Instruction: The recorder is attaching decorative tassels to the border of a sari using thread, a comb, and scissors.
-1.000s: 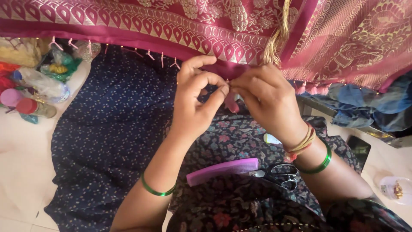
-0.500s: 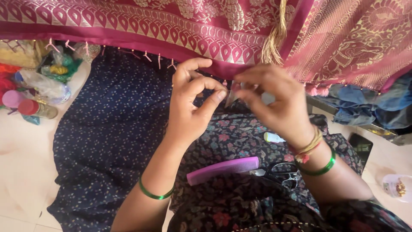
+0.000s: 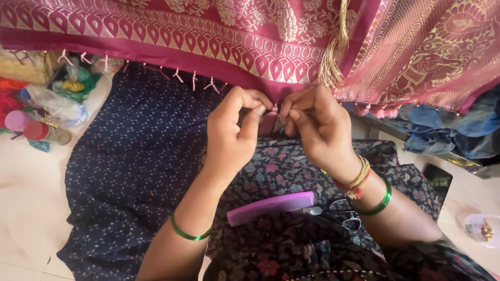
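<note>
A magenta sari (image 3: 219,36) with gold woven patterns hangs across the top of the view. Its lower border carries small pink knotted tassels (image 3: 194,79). My left hand (image 3: 233,127) and my right hand (image 3: 317,122) meet at the middle of that border. Both pinch a small pink tassel (image 3: 273,112) between thumb and fingers. A bundle of gold threads (image 3: 333,57) hangs just above my right hand. Green bangles sit on both wrists.
A purple comb (image 3: 271,207) and black scissors (image 3: 338,212) lie on my dark floral lap. Dark blue dotted cloth (image 3: 130,156) covers the floor at left. Bottles and thread spools (image 3: 41,114) sit at far left. A small clear container (image 3: 482,229) stands at right, by blue cloth (image 3: 448,125).
Both hands have stayed at the sari's border. The fingers have shifted slightly around the pink tassel, with the right hand moving a little towards the left hand.
</note>
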